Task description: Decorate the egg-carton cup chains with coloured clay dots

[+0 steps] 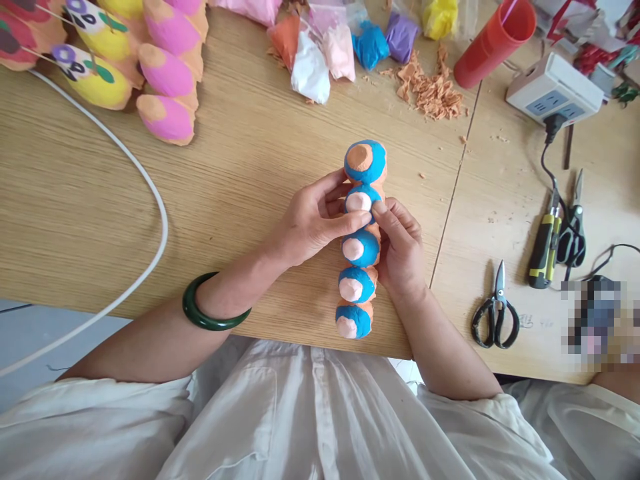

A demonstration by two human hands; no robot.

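Observation:
A bumpy orange strip, like a cut egg-carton row, [369, 250] is held upright over the table between my hands. Blue clay covers its several bumps, and pale pink caps sit on all but the farthest bump [360, 157], which shows a bare orange round. My left hand [313, 217] grips the strip from the left, thumb at the lower edge of the second bump's pink cap [359, 202]. From the right, my right hand [400, 240] holds it too, its thumb against that same bump. The fingers behind the strip are partly hidden.
Bags of coloured clay [310, 67] and orange shavings [433, 90] lie at the back, beside a red cup [493, 47]. Painted bumpy strips [167, 117] stand back left. On the right are scissors [496, 313], a yellow-black tool [545, 247] and a power strip [555, 90].

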